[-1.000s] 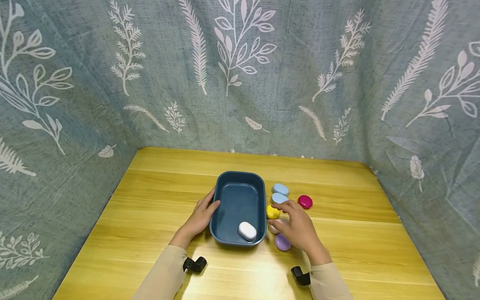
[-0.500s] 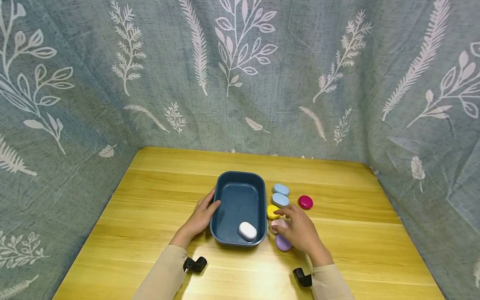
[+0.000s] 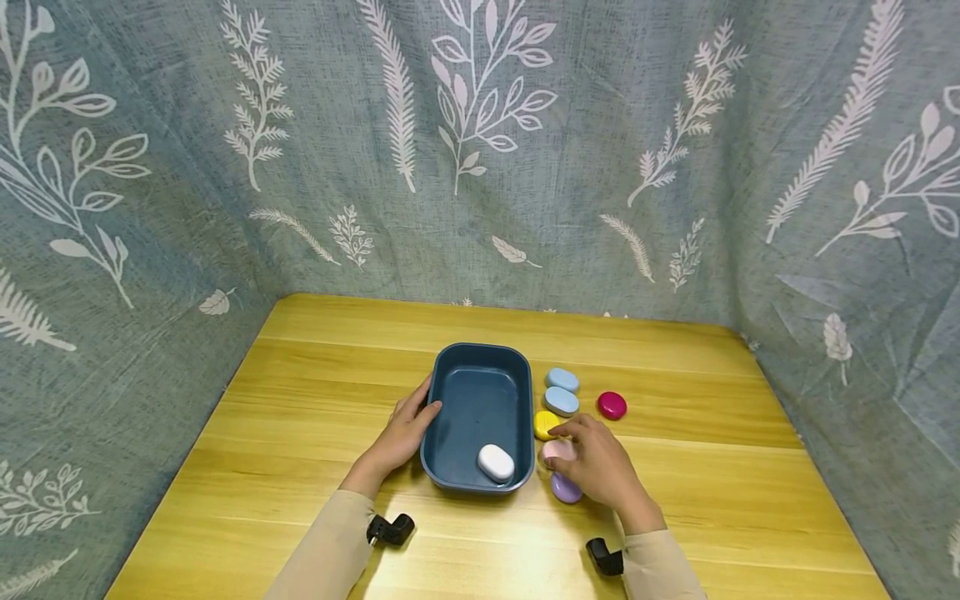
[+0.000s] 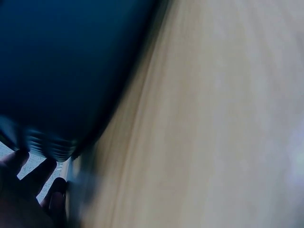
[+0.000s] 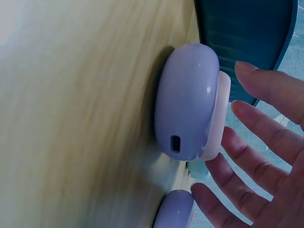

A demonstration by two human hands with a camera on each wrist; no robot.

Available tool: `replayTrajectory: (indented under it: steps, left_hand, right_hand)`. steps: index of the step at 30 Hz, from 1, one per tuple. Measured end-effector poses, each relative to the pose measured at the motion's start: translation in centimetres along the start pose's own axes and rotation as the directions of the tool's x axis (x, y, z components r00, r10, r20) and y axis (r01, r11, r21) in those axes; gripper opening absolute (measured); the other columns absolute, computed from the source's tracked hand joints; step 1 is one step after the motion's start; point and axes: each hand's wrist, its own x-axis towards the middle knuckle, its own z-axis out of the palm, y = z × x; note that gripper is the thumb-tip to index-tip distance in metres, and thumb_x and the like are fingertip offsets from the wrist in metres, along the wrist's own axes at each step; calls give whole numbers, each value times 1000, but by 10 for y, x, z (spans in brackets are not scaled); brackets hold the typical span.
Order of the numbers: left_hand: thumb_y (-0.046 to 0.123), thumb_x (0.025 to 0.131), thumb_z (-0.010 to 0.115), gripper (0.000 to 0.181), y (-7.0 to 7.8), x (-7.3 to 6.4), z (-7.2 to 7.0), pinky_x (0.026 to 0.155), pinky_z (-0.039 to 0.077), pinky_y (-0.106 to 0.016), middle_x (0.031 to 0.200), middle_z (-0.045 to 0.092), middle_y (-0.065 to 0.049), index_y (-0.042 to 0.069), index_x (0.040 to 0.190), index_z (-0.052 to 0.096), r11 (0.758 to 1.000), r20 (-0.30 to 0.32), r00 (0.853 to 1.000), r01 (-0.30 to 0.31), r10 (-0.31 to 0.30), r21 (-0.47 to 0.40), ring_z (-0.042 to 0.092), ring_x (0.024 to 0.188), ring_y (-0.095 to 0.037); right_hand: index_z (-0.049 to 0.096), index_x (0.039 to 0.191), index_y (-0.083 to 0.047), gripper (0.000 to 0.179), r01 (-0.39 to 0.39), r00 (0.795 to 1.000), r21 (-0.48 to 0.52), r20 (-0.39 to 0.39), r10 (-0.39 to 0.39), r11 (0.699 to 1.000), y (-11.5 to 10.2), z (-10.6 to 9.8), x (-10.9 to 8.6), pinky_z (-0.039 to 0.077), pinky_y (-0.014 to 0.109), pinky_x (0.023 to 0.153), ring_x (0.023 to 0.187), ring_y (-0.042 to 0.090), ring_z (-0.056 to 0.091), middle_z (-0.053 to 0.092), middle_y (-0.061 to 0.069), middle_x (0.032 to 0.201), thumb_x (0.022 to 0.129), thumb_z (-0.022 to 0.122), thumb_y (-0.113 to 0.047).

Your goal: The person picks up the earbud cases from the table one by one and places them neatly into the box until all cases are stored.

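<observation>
My left hand (image 3: 401, 435) holds the left side of a dark blue rectangular tub (image 3: 480, 408), thumb at the rim. A white oval case (image 3: 495, 462) lies inside near its front right corner. Over the right side, my right hand (image 3: 600, 467) spreads thumb and fingers around a pink oval case (image 3: 557, 451). In the right wrist view, fairly straight fingers reach the pink case's edge, with a lavender case (image 5: 187, 102) bearing a small dark slot in front of it. A yellow case (image 3: 546, 425) sits just beyond those fingertips.
Two light blue cases (image 3: 562, 401) lie behind the yellow one, and a crimson case (image 3: 612, 406) lies farther right. Another lavender case (image 5: 175, 210) shows low in the right wrist view. Patterned curtains (image 3: 480, 167) enclose the wooden table (image 3: 322, 350).
My right hand has shifted slightly toward me, from beside the yellow case to around the pink one. The left hand and the tub have stayed in place.
</observation>
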Motion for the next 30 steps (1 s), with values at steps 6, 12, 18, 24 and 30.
replayTrajectory:
  steps: [6, 12, 18, 24, 30]
  left_hand:
    - [46, 110, 46, 59, 2, -1, -1, 122, 21, -68, 170, 28, -7, 44, 164, 23, 1000, 3, 1000, 4, -4, -5, 21, 155, -34]
    - [45, 110, 46, 59, 1, 0, -1, 122, 20, -68, 170, 28, -7, 43, 164, 23, 1000, 4, 1000, -1, 1, -10, 21, 155, -34]
    - [44, 110, 46, 59, 1, -1, -1, 123, 20, -68, 170, 28, -8, 43, 164, 23, 1000, 3, 1000, 0, 0, -16, 19, 155, -34]
    - [44, 110, 46, 59, 1, -1, 0, 122, 22, -67, 169, 28, -9, 41, 164, 23, 1000, 1, 1000, -3, 3, 1, 22, 154, -34]
    - [49, 109, 46, 60, 1, -2, 0, 123, 22, -66, 169, 28, -9, 41, 164, 23, 1000, 0, 1000, -4, 4, 7, 22, 155, -33]
  right_hand:
    - [78, 109, -13, 35, -4, 1000, -2, 5, 4, 1000, 0, 1, 0, 52, 41, 86, 105, 24, 63, 69, 2, 111, 78, 91, -23]
    - [79, 106, -15, 32, -22, 1000, -21, 19, 22, 1000, 0, 2, 0, 51, 41, 85, 103, 24, 61, 69, 2, 111, 78, 91, -22]
    - [79, 106, -15, 29, -27, 999, -34, 22, 28, 999, 0, 4, 1, 51, 41, 84, 102, 24, 62, 70, 3, 111, 80, 89, -23]
    - [79, 107, -16, 28, -29, 999, -49, 32, 30, 998, 0, 4, 1, 52, 44, 87, 104, 25, 63, 72, 4, 113, 81, 88, -24]
    - [79, 108, -17, 28, -20, 999, -64, 38, 23, 998, 1, 4, 0, 51, 43, 87, 102, 23, 63, 72, 3, 112, 83, 88, -25]
